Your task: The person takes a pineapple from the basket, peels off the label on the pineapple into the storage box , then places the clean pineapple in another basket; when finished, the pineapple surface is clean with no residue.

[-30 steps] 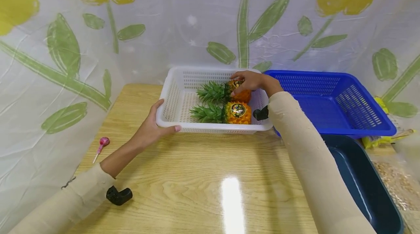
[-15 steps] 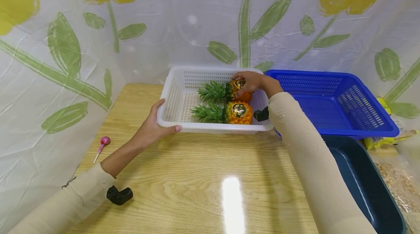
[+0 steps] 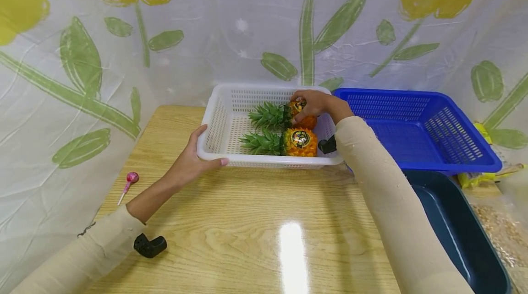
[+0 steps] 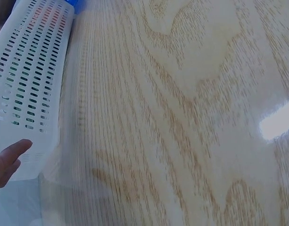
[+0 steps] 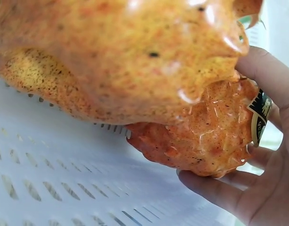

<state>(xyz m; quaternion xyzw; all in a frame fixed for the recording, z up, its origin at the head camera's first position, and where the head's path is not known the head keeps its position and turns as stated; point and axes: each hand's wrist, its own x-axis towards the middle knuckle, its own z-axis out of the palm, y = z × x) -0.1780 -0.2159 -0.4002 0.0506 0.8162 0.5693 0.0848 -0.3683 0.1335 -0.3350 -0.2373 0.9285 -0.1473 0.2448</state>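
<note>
- My left hand (image 3: 192,155) gripped the white perforated basket (image 3: 264,160) at its near left corner, the thumb against the near side and the fingers at the left rim.
- My right hand (image 3: 316,102) reached into that basket, thumb and fingers curled round the far pineapple (image 3: 284,115).
- This pineapple lay on its side in the basket's right half, leafy crown to the left.
- The near pineapple (image 3: 284,143) lay just beside it, facing the same way, its round label up.
- Right of the white basket stood a blue basket (image 3: 445,166), with a dark tray (image 3: 433,202) nearer me.
- A pink lollipop (image 3: 131,178) lay on the wood-grained surface (image 3: 247,220), left of my left forearm.
</note>
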